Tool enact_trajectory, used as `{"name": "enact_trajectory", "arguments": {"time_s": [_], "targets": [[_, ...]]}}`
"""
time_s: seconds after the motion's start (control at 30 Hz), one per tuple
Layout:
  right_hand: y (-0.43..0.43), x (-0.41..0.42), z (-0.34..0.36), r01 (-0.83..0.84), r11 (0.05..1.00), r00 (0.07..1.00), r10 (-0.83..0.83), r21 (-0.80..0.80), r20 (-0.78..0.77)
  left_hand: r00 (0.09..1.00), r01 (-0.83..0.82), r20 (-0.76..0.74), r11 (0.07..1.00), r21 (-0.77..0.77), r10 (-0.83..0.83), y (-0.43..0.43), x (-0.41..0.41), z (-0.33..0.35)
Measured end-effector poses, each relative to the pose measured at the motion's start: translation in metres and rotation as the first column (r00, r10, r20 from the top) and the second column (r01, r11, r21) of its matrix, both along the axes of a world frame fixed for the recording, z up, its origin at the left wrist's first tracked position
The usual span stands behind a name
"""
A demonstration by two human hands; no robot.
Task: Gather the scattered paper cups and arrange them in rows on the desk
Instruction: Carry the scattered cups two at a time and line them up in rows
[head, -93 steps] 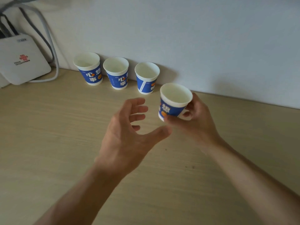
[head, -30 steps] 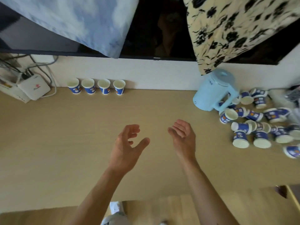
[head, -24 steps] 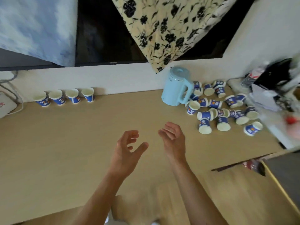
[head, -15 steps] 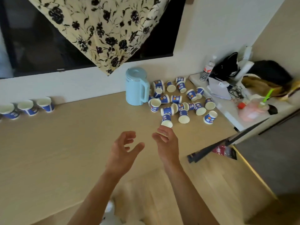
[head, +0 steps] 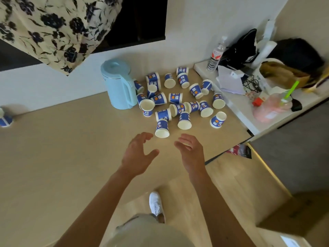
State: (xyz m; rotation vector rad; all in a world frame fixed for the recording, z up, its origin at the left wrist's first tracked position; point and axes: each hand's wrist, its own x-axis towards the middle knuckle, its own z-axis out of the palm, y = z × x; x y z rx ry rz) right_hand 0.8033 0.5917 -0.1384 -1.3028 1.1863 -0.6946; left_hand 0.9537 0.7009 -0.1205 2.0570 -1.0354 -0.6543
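The pale wooden tabletop (head: 53,148) fills the left and centre of the view, its right end butting against a lower white side shelf (head: 238,107) cluttered with a water bottle (head: 216,54), papers and a black bag. A light-blue electric kettle (head: 118,84) stands at about 12 o'clock from the hands. Just to its right, toward 1 o'clock, lies the heap of blue-and-white paper cups (head: 178,100), most tipped on their sides, several touching. The nearest cup (head: 162,128) lies with its open mouth facing the person, just beyond the fingertips. One upright cup (head: 5,120) shows at the far 9 o'clock edge. The left hand (head: 137,154) and right hand (head: 191,152) hover over the tabletop, each grip open and empty, fingers spread.
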Motion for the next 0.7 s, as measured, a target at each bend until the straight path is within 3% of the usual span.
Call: {"name": "enact_trajectory", "arguments": {"time_s": [0.17, 0.33, 0.43, 0.57, 0.7], "targets": [[-0.065, 0.003, -0.018, -0.071, 0.997, 0.991, 0.072, 0.014, -0.109, 0.974, 0.142, 0.152, 0.977, 0.156, -0.165, -0.068, 0.021, -0.033], [-0.105, 0.017, -0.032, -0.187, 0.979, 0.961, 0.199, 0.079, -0.193, 0.875, 0.261, 0.282, 0.874, 0.410, -0.394, -0.121, 0.037, -0.059], [-0.126, 0.024, -0.042, -0.224, 0.967, 0.948, 0.245, 0.119, -0.205, 0.827, 0.278, 0.311, 0.822, 0.497, -0.468, -0.144, 0.046, -0.072], [-0.159, 0.031, -0.053, -0.273, 0.950, 0.928, 0.302, 0.154, -0.217, 0.696, 0.291, 0.401, 0.745, 0.600, -0.595, -0.162, 0.054, -0.093], [-0.195, 0.035, -0.064, -0.332, 0.923, 0.897, 0.372, 0.192, -0.238, 0.649, 0.297, 0.392, 0.692, 0.658, -0.652, -0.173, 0.055, -0.104]]}}
